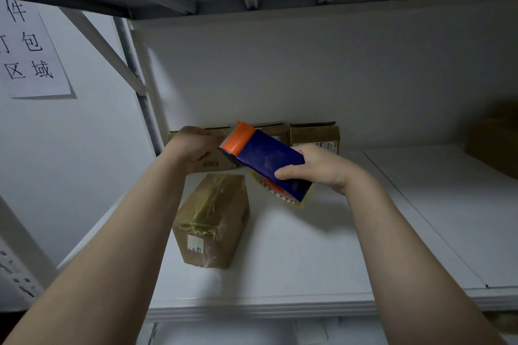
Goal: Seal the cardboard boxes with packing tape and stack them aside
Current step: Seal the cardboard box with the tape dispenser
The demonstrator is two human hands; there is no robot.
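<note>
At the back of the shelf (308,246), a cardboard box (218,164) is held by the left hand (193,145), fingers curled over its top edge. The tape dispenser (263,157) is gripped in the right hand (316,168), its orange end at that box's top. The tape is probably best drawn straight along the seam under steady tension, with the box kept pinned. A taped box (213,218) lies nearer, apart.

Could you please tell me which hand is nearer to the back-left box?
Left. The left hand grips the box; the right hand is off to its right, holding the dispenser.
</note>
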